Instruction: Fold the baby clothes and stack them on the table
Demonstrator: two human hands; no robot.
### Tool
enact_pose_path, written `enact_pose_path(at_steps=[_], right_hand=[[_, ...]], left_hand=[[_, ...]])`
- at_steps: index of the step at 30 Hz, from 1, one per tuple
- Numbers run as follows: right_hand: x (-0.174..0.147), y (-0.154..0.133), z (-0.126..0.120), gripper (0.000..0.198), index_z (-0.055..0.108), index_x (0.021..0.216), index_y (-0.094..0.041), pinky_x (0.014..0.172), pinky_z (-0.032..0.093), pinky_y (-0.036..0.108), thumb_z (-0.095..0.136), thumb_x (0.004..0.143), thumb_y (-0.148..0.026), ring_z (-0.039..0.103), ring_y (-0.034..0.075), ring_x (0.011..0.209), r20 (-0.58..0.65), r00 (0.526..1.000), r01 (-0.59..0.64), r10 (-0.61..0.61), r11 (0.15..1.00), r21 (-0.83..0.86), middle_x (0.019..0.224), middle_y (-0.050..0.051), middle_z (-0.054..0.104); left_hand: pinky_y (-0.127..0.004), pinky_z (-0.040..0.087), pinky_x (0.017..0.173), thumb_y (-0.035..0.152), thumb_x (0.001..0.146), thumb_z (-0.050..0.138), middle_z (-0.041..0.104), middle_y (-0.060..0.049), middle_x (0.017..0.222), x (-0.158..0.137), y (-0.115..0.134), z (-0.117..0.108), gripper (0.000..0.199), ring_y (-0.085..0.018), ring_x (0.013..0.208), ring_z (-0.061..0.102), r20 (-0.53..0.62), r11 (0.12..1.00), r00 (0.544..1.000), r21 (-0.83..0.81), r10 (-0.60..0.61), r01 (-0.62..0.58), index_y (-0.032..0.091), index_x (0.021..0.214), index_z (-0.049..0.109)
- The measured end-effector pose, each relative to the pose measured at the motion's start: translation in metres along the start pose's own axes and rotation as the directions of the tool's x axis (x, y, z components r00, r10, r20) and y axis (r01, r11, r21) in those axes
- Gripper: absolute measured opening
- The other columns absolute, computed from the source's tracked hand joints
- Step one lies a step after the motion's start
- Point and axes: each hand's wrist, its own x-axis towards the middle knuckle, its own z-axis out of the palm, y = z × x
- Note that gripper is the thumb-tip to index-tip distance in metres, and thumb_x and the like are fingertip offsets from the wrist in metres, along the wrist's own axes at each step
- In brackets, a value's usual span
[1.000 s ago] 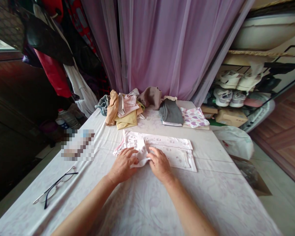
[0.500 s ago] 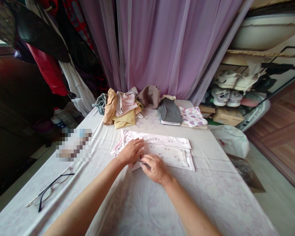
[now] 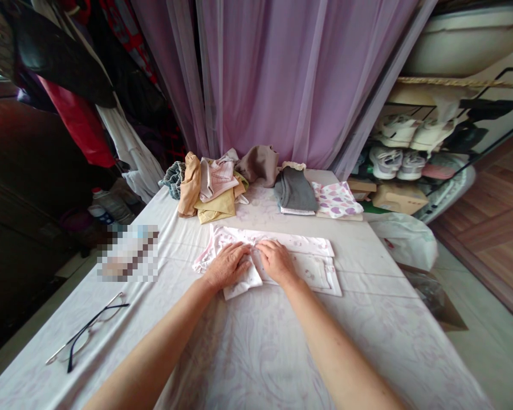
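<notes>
A white garment (image 3: 297,245) with small pinkish prints lies folded in a long strip across the middle of the table, pink trim and ruffled fabric at its left end. My left hand (image 3: 227,265) rests palm down on its left part, fingers stretched out over the cloth. Beside it, my right hand (image 3: 276,261) has bent fingers at the garment's middle, where some fabric bunches at the fingertips. The two hands' fingertips nearly meet. Below my left hand, a flap of the garment lies with a corner toward me.
Crumpled clothes (image 3: 216,188) and a brown cloth (image 3: 259,165) lie at the back. Folded grey clothing (image 3: 296,191) sits beside a heart-print cloth (image 3: 337,200). Eyeglasses (image 3: 85,330) lie at left on the tablecloth (image 3: 256,353). A shoe rack (image 3: 436,108) stands right; a purple curtain (image 3: 273,74) hangs behind.
My right hand has moved up and slightly right, from the garment's near edge to its middle. The near flap by my left hand now shows more. My left hand has shifted slightly down.
</notes>
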Motion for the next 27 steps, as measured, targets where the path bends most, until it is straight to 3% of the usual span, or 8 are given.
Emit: enact_pose_path(at_steps=[3,6,10,14,18,22,25,27], right_hand=[[-0.010,-0.005,0.001,0.032,0.072,0.106,-0.019,0.095,0.048,0.035,0.046,0.088,-0.013,0.064,0.021,0.105,-0.082,0.997,-0.002,0.008,0.998,0.070,0.110,0.009,0.073],[-0.014,-0.011,0.001,0.030,0.072,0.106,-0.020,0.094,0.049,0.034,0.046,0.090,-0.019,0.065,0.020,0.102,-0.103,0.994,-0.032,0.045,0.992,0.121,0.106,0.008,0.074],[0.004,-0.027,-0.003,0.029,0.070,0.110,-0.022,0.096,0.047,0.033,0.049,0.090,-0.020,0.064,0.019,0.105,-0.001,0.998,-0.056,0.056,0.993,0.107,0.111,0.007,0.073],[0.036,-0.048,-0.008,0.030,0.067,0.117,-0.021,0.097,0.045,0.035,0.056,0.090,-0.028,0.061,0.022,0.111,0.176,0.982,-0.066,0.074,0.997,-0.049,0.117,0.009,0.070],[0.057,-0.064,-0.009,0.031,0.070,0.108,-0.020,0.090,0.047,0.038,0.069,0.082,-0.036,0.062,0.028,0.108,0.322,0.938,-0.068,0.128,0.979,-0.191,0.108,0.013,0.073],[0.063,-0.065,-0.013,0.014,0.074,0.089,-0.022,0.086,0.047,0.036,0.068,0.077,-0.021,0.066,0.026,0.099,0.329,0.935,-0.084,0.131,0.984,-0.154,0.099,0.010,0.075],[0.059,-0.048,-0.027,0.015,0.072,0.085,-0.023,0.078,0.049,0.031,0.065,0.073,-0.018,0.067,0.022,0.089,0.255,0.945,-0.226,0.206,0.973,0.052,0.094,0.006,0.075],[0.053,-0.029,-0.040,0.015,0.069,0.085,-0.021,0.072,0.049,0.030,0.064,0.071,-0.024,0.066,0.021,0.082,0.182,0.923,-0.381,0.339,0.875,0.300,0.087,0.004,0.074]], left_hand=[[-0.045,0.045,0.106,0.029,0.094,0.049,0.063,-0.011,0.131,-0.001,-0.003,-0.002,0.026,-0.025,0.125,0.056,-0.042,0.997,0.999,-0.073,-0.022,0.019,0.021,0.116,0.060],[-0.039,0.050,0.101,0.026,0.095,0.044,0.065,-0.011,0.128,-0.005,-0.009,-0.005,0.025,-0.022,0.119,0.061,-0.192,0.986,0.972,-0.124,-0.134,0.111,0.021,0.111,0.063],[-0.037,0.051,0.099,0.022,0.093,0.040,0.069,-0.008,0.119,-0.014,-0.022,-0.012,0.030,-0.020,0.112,0.064,-0.331,0.954,0.895,-0.125,-0.299,0.273,0.022,0.112,0.063],[-0.035,0.055,0.092,0.022,0.092,0.038,0.073,-0.006,0.112,-0.021,-0.033,-0.018,0.034,-0.019,0.102,0.068,-0.267,0.896,0.856,-0.155,-0.443,0.415,0.022,0.113,0.064],[-0.036,0.054,0.092,0.020,0.089,0.037,0.073,-0.005,0.111,-0.023,-0.042,-0.020,0.038,-0.019,0.102,0.069,-0.184,0.885,0.867,-0.152,-0.463,0.440,0.023,0.114,0.065],[-0.038,0.055,0.091,0.020,0.089,0.034,0.074,-0.006,0.110,-0.022,-0.051,-0.023,0.041,-0.020,0.101,0.069,-0.157,0.884,0.872,-0.158,-0.463,0.441,0.021,0.118,0.064],[-0.040,0.050,0.101,0.014,0.083,0.038,0.070,-0.007,0.122,-0.019,-0.059,-0.032,0.046,-0.022,0.116,0.063,-0.131,0.935,0.926,-0.091,-0.354,0.344,0.021,0.120,0.065],[-0.043,0.043,0.108,0.010,0.077,0.042,0.066,-0.008,0.129,-0.017,-0.063,-0.040,0.049,-0.024,0.128,0.055,-0.070,0.962,0.960,-0.013,-0.272,0.272,0.021,0.119,0.066]])
